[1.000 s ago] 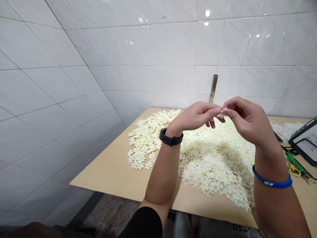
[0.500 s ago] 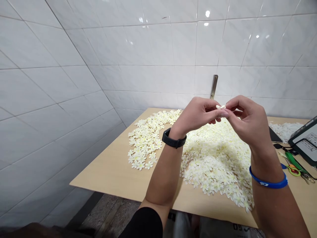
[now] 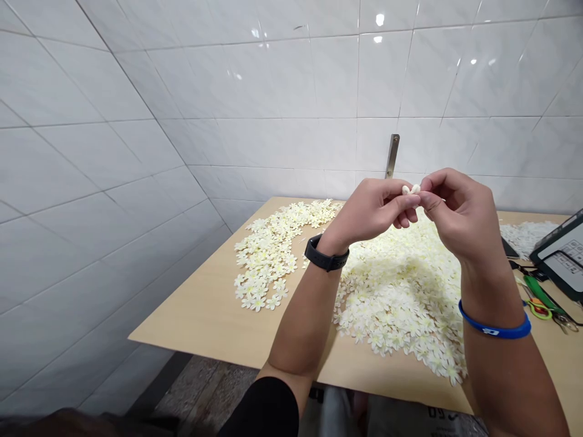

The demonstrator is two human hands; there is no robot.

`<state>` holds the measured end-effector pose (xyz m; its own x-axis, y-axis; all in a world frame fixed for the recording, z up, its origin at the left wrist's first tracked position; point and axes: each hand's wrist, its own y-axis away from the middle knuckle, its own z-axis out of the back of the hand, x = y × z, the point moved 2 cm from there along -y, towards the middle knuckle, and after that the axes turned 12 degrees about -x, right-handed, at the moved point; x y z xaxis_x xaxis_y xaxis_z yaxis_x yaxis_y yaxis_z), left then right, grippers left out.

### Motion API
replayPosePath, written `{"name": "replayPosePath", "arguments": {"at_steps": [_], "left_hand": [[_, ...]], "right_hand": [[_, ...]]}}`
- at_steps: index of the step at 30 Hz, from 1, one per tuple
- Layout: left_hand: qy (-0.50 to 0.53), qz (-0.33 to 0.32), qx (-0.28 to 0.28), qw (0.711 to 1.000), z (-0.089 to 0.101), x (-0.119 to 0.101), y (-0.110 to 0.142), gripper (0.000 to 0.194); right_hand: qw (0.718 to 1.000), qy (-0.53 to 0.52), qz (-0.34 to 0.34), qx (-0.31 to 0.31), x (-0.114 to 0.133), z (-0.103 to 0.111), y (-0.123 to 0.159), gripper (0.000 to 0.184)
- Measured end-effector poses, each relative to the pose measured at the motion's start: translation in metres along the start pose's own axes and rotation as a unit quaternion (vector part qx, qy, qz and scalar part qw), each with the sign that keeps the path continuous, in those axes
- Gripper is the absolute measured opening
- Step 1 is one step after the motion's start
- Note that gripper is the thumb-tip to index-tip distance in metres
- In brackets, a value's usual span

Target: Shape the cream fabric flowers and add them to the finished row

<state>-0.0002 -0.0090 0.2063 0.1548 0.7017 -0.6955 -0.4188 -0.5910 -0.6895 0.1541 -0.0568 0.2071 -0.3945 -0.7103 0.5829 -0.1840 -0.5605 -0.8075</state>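
Observation:
Above a large heap of pale cream flowers [image 3: 396,303], my two hands meet at the fingertips. My left hand [image 3: 380,206], with a black band at its wrist, pinches a small cream flower [image 3: 411,189] between thumb and index finger. From the other side, my right hand [image 3: 460,206] grips the same flower with thumb and fingertips; a blue band circles that wrist. Two rounded petals poke up between the fingers, and the rest of the flower is hidden. Farther left, a curved spread of similar flowers [image 3: 266,261] lies flat on the wooden table [image 3: 204,321].
At the right edge stands a dark-framed box [image 3: 565,255], beside green-handled scissors [image 3: 540,297] and other small tools. White pieces [image 3: 528,237] are piled behind them. A metal bracket [image 3: 392,156] rises at the tiled wall [image 3: 291,91].
Both hands have shifted slightly, the left one a little to the right. The petals between the fingertips now stand more upright and apart. The flower heaps look the same.

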Motion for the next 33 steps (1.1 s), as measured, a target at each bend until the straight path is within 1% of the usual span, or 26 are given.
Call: {"name": "replayPosePath", "arguments": {"at_steps": [3, 6, 9, 12, 15, 18, 21, 23, 25, 28, 30, 32, 33], "left_hand": [[0.030, 0.010, 0.027, 0.999, -0.002, -0.001, 0.000, 0.033], [0.026, 0.021, 0.025, 0.999, -0.002, -0.001, 0.000, 0.027], [0.017, 0.034, 0.015, 0.999, -0.002, 0.000, 0.000, 0.034], [0.022, 0.041, 0.031, 0.998, -0.001, 0.001, 0.000, 0.039], [0.028, 0.032, 0.036, 0.998, -0.003, 0.001, -0.001, 0.028], [0.026, 0.036, 0.019, 0.999, -0.005, 0.002, -0.001, 0.018], [0.026, 0.053, 0.019, 0.998, -0.006, 0.003, 0.000, 0.026], [0.035, 0.049, 0.029, 0.998, -0.005, 0.002, 0.001, 0.031], [0.041, 0.035, 0.035, 0.998, -0.004, 0.002, 0.001, 0.029], [0.051, 0.024, 0.057, 0.997, -0.003, 0.002, 0.001, 0.021], [0.057, 0.024, 0.075, 0.995, -0.003, 0.002, 0.001, 0.024], [0.048, 0.024, 0.077, 0.996, -0.001, 0.002, 0.002, 0.028], [0.037, 0.023, 0.069, 0.997, 0.000, 0.001, 0.002, 0.028]], "right_hand": [[1.000, -0.012, -0.008, -0.014, -0.001, 0.001, -0.001, 0.016], [1.000, 0.002, -0.008, -0.028, -0.003, 0.002, -0.002, 0.016], [1.000, 0.017, -0.008, -0.019, -0.003, 0.002, -0.001, 0.017], [1.000, 0.007, -0.012, -0.012, -0.003, 0.001, -0.001, 0.018], [0.999, -0.005, -0.022, -0.028, -0.003, 0.000, -0.001, 0.019], [0.998, 0.011, -0.025, -0.052, -0.005, 0.002, -0.002, 0.021], [0.998, 0.030, -0.025, -0.054, -0.006, 0.003, -0.003, 0.023], [0.998, 0.022, -0.029, -0.050, -0.006, 0.003, -0.002, 0.023], [0.998, 0.002, -0.037, -0.050, -0.007, 0.002, -0.002, 0.022], [0.996, -0.007, -0.043, -0.073, -0.011, 0.004, -0.003, 0.019], [0.996, 0.004, -0.041, -0.082, -0.014, 0.007, -0.004, 0.019], [0.997, 0.010, -0.044, -0.068, -0.015, 0.009, -0.005, 0.019], [0.997, 0.007, -0.049, -0.054, -0.015, 0.009, -0.006, 0.020]]}}
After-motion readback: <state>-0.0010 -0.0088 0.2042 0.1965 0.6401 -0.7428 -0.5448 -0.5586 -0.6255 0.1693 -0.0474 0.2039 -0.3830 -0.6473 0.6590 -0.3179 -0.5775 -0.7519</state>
